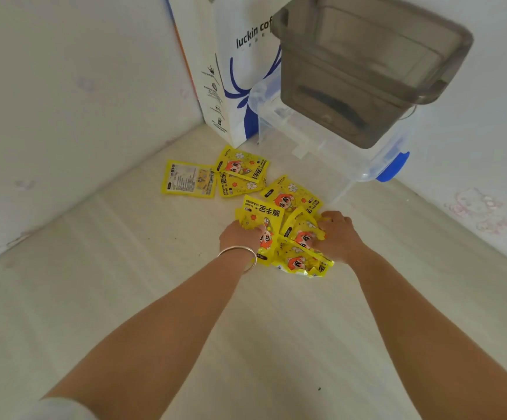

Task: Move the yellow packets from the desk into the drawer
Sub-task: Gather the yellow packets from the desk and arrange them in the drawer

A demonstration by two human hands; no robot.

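Both hands press in from either side on a heap of yellow packets (288,237) at the middle of the frame. The left hand (240,237) is curled onto the heap's left edge, and the right hand (335,234) is closed over its right edge, likely to gather several packets at once. The heap overlaps too much for a sure count; roughly five show. Three more packets (215,177) lie loose on the counter (94,268) just above the heap. One clear lidded box (331,147) and one grey tub (367,71) sit in the upper right, beside one paper bag (231,71). No drawer can be told for certain.
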